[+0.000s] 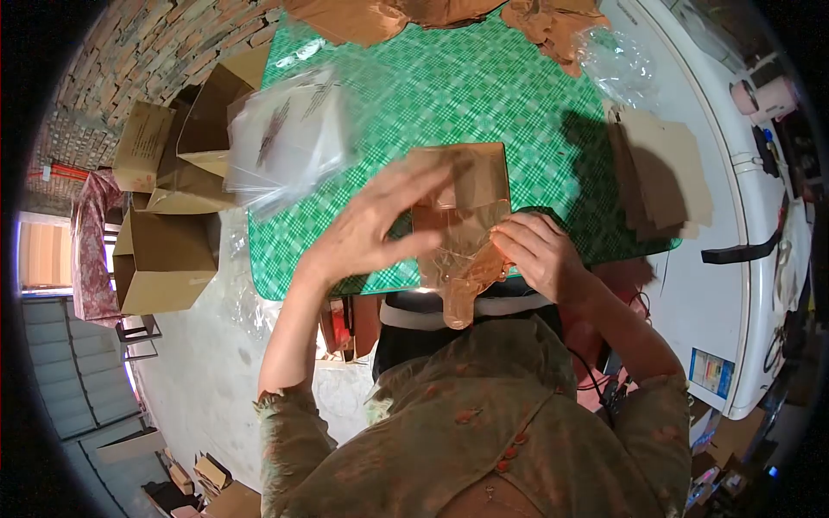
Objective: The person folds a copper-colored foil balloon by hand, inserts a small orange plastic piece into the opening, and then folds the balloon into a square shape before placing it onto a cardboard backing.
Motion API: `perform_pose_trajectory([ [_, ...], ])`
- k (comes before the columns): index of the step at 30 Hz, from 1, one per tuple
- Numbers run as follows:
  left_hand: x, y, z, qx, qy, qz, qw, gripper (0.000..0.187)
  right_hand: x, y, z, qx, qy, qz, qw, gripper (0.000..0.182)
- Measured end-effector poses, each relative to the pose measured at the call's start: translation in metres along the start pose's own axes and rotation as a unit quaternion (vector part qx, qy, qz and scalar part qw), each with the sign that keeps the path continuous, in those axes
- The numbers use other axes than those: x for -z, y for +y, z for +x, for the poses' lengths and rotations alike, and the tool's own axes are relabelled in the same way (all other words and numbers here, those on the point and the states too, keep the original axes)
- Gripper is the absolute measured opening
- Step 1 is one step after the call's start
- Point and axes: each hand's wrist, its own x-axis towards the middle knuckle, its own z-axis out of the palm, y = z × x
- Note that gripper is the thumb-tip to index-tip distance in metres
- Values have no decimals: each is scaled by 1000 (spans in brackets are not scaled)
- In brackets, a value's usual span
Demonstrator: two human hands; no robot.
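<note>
My right hand pinches the lower edge of a clear plastic bag that holds a brown folded item, near the front edge of the green checked table. A flat brown card lies under the bag's top. My left hand hovers blurred over the bag's left side with its fingers spread, holding nothing that I can see.
A stack of clear plastic bags lies at the table's left edge. Brown card pieces are piled at the right. Brown fabric and crumpled plastic lie at the far side. Open cardboard boxes stand on the floor to the left.
</note>
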Motion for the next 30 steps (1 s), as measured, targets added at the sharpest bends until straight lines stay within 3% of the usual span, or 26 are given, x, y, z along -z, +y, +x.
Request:
perform_pose_trajectory([
  [5,-40,-47,46,-34,45,192,980,58,-1,1,0,-6,-8,2,1000,34],
  [14,-67,-61,52,-34,-3,247,968,61,-4,2,0,-23,-8,21,1000,34],
  [20,-64,-58,53,-28,-12,251,968,61,18,11,4,-84,-26,142,986,43],
  [23,-65,-57,54,-27,-13,249,968,61,11,33,18,-75,47,62,994,51],
  [26,-67,-59,53,-27,-11,249,968,60,5,42,51,-78,22,-60,995,60],
  [30,-68,-58,54,-24,-8,252,967,61,-15,60,46,-71,-40,-79,994,71],
])
